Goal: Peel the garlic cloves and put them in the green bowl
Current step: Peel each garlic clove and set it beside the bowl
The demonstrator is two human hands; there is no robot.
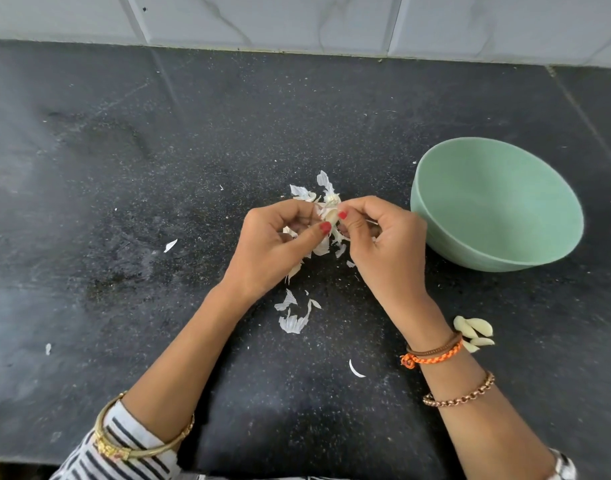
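Striped cloth of a sleeve (124,448) filled the lower left corner of the frame, with gold bangles (137,441) round that forearm; at the lower right the other forearm carried a chain bracelet (460,393) and orange and brown threads (432,353). Both forearms ran up and inward to meet at the middle of the frame, over the dark speckled tabletop (124,202).

The left hand (273,247) was curled with its thumb pressed up against a garlic clove (330,216), and the right hand (383,244) faced it, its fingers (342,215) pinched narrow on the same clove or on the skin at its top; which of the two I could not tell. Both hands were closed on it, knuckles up, wrists near level, just above the tabletop.

As for progress, I judged the work partly done. A small pile of peeled cloves (475,332) lay at the right of the frame, just beside the right wrist, and torn garlic skins (293,317) were scattered beneath and around the hands. The green bowl (498,209), at the right of the frame close to the right hand, appeared empty, so no clove had gone in yet. What remained, by my reading, was to finish this clove and move all the peeled ones into the bowl
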